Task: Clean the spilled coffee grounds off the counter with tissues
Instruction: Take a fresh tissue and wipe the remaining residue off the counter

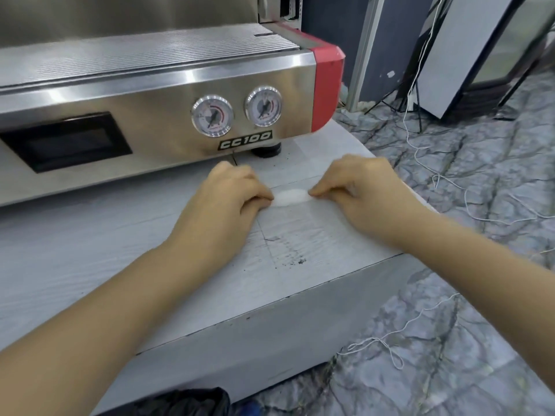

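A small white tissue [291, 197] lies stretched on the pale grey counter [90, 250] in front of the espresso machine. My left hand [228, 202] pinches its left end with curled fingers. My right hand [357, 193] pinches its right end the same way. Most of the tissue is hidden under the fingers. Dark coffee grounds [292, 259] are scattered on the counter nearer to me, close to the front edge, between my two forearms. A few more specks lie by the machine's foot [266, 151].
The steel espresso machine [150, 115] with two gauges and a red corner fills the back of the counter. The counter's edge drops to a marbled floor [450, 295] on the right, with white cords. A black bag [192, 403] sits below the counter.
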The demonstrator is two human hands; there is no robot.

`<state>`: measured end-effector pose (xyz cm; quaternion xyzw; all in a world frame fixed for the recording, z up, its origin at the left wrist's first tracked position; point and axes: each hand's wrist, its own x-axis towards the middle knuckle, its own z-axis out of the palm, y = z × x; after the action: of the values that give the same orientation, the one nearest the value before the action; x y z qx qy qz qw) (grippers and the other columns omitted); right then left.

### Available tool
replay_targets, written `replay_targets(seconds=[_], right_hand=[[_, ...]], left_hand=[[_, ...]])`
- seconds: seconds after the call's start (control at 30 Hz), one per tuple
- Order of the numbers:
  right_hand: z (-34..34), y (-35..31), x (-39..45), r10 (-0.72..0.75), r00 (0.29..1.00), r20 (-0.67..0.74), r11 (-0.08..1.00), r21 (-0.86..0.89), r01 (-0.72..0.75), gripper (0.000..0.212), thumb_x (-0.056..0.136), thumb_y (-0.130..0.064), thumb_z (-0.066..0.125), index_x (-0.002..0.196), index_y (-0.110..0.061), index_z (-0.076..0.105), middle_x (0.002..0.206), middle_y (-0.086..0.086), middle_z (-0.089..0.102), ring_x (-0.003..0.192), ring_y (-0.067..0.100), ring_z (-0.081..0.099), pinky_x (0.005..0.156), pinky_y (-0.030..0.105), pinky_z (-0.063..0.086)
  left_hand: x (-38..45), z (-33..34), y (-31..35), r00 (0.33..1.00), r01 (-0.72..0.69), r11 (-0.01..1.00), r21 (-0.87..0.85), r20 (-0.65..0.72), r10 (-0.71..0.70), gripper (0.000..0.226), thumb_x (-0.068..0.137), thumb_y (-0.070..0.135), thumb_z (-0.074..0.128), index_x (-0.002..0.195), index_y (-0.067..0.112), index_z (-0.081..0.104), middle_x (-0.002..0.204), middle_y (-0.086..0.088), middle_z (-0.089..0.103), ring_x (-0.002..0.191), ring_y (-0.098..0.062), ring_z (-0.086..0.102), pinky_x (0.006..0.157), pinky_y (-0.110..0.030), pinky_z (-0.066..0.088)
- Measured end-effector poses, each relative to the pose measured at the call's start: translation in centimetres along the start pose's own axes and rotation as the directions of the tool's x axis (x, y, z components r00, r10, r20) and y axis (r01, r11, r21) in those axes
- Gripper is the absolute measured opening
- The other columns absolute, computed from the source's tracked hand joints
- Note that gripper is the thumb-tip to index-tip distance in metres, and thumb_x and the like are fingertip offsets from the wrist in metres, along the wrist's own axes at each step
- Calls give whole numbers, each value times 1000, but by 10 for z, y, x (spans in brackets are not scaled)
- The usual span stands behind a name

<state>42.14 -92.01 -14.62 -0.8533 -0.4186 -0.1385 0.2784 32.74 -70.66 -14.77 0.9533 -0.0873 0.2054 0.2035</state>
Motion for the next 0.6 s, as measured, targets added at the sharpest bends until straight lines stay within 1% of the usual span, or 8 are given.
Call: replay_targets(seconds=[0.07,0.13,0.23,0.3,0.4,0.47,0.53,0.6], right_hand=[[-11,-16,-34,-42,999,4,999,30,42,24,75,7,67,86,-11,77,83,0,71,80,17,62,75,25,47],[-21,-29,-59,-77,996,34,997,29,76,25,75,6,64,87,-11,77,84,0,70,81,17,62,73,23,47],[-30,-27,-58,-96,993,67,995,9,96,30,73,12,67,86,-13,77,85,-2,71,82,16,64,74,23,48],[-31,-14,-33,-45,999,19,999,24,45,27,73,11,72,84,-14,78,84,-3,73,80,14,66,76,26,50],[-26,17,18,144,987,-67,975,178,-131,12,75,-5,78,83,-15,79,83,-2,75,77,12,68,78,31,53],[-14,37,47,199,979,-36,957,222,-186,11,74,-6,79,83,-13,79,83,1,76,77,10,69,81,26,55],[0,53,65,191,981,1,960,209,-187,10,74,-5,79,82,-10,79,83,4,76,76,7,68,82,19,54],[9,65,74,164,986,-2,969,188,-161,9,74,-5,79,82,-8,79,84,4,76,77,5,67,81,13,51]], left_hand=[[-23,-10,14,998,-58,998,-25,37,59,11,89,18,65,91,22,75,87,11,63,86,-16,46,77,-32,41],[-41,-17,27,994,-89,996,-30,66,91,13,89,25,62,91,27,75,88,16,62,86,-15,50,74,-33,45],[-38,-20,34,993,-78,997,-27,92,80,14,87,30,60,89,32,74,86,19,62,86,-13,51,71,-37,49],[-20,-15,36,998,-27,1000,-9,64,27,14,90,28,60,90,31,73,87,16,61,89,-14,52,72,-41,49],[14,2,37,994,105,993,58,-48,-102,15,92,25,58,92,26,73,90,8,59,88,-19,56,70,-42,50],[33,17,40,984,174,973,149,-73,-165,20,94,24,53,93,20,73,92,2,57,83,-25,56,66,-41,49],[45,30,39,976,215,950,225,-77,-203,23,95,22,50,93,15,72,95,-3,57,84,-31,56,66,-42,49],[52,38,36,971,236,945,226,-101,-219,24,95,21,50,93,13,72,97,-5,58,86,-33,58,68,-44,51]])
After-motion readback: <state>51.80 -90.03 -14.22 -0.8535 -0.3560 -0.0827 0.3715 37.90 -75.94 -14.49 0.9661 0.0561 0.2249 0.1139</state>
